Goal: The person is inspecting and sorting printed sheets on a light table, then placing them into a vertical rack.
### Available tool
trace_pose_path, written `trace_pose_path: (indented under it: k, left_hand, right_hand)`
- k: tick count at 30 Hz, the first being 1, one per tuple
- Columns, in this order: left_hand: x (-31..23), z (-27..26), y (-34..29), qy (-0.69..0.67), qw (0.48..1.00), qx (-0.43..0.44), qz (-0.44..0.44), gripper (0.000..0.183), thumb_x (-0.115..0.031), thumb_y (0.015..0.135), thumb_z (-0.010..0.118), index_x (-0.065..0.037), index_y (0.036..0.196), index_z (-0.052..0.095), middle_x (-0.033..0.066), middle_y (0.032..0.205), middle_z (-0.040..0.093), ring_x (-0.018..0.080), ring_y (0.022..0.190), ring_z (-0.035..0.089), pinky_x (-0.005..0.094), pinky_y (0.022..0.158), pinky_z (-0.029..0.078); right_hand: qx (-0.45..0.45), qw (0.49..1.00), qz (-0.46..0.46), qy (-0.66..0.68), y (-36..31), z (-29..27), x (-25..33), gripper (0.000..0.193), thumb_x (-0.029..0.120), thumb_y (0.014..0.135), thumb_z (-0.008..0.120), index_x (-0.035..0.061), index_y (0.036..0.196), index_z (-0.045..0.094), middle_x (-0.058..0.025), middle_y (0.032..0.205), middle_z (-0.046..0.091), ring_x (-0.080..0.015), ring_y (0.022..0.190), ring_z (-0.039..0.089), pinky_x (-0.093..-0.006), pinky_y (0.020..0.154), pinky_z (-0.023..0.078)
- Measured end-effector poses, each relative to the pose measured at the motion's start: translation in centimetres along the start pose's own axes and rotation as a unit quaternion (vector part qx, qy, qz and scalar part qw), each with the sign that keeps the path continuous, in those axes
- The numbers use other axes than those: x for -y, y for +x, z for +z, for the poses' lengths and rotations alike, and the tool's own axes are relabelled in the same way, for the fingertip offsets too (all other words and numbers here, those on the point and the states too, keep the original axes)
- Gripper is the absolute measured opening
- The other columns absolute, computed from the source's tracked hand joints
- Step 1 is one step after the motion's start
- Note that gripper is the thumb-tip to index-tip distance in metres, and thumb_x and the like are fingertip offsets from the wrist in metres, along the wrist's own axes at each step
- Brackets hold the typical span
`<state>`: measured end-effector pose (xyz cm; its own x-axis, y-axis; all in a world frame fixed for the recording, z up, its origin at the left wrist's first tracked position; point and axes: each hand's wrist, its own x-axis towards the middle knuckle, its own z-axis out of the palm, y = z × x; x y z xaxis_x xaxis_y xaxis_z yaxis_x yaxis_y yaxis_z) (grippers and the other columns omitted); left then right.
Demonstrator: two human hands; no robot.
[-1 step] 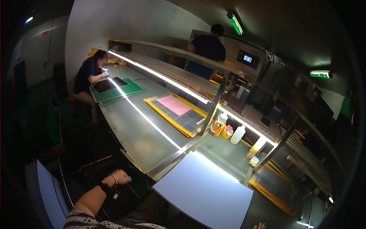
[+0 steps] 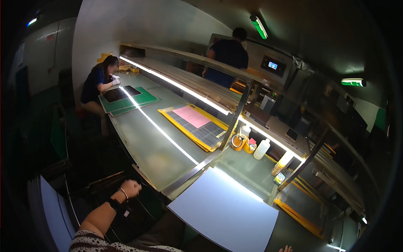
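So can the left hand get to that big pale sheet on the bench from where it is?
Probably yes. The left hand is a closed fist hanging off the bench, left of the big pale sheet. Only the bench's metal edge rail lies between them, and nothing stands on the sheet's near corner.

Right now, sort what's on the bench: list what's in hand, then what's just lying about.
In hand:
left hand, closed, off the bench edge
large pale sheet, nearest

Lying about:
yellow-framed panel
tape roll
white bottle
green mat
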<state>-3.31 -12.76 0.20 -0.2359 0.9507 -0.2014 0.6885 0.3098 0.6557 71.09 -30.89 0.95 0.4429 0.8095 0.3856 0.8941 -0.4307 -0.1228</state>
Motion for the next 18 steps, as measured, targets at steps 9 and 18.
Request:
trace_pose_path:
  k: [9, 18]
  left_hand:
    - [-8.0, 1.2, 7.7, 0.168, 0.974, -0.151, -0.02, 0.079, -0.061, 0.082, 0.046, -0.011, 0.141, 0.033, 0.0137, 0.151, 0.015, 0.0325, 0.14, 0.003, 0.0533, 0.11, 0.013]
    - [-9.3, 4.2, 7.8, 0.224, 0.949, -0.213, -0.063, 0.074, -0.057, 0.083, 0.045, -0.012, 0.141, 0.032, 0.0094, 0.151, 0.017, 0.0296, 0.14, 0.007, 0.0577, 0.109, 0.012]
  right_hand:
    - [0.0, 1.0, 0.011, -0.015, -0.2, -0.9, 0.8, 0.045, 0.037, 0.093, 0.045, 0.0061, 0.125, 0.053, -0.0216, 0.131, 0.047, -0.0403, 0.121, 0.042, -0.0472, 0.102, 0.032]
    - [-0.001, 1.0, 0.018, 0.009, -0.5, 1.3, -1.2, 0.045, 0.037, 0.092, 0.047, 0.0083, 0.127, 0.052, -0.0199, 0.134, 0.044, -0.0402, 0.124, 0.039, -0.0471, 0.103, 0.031]
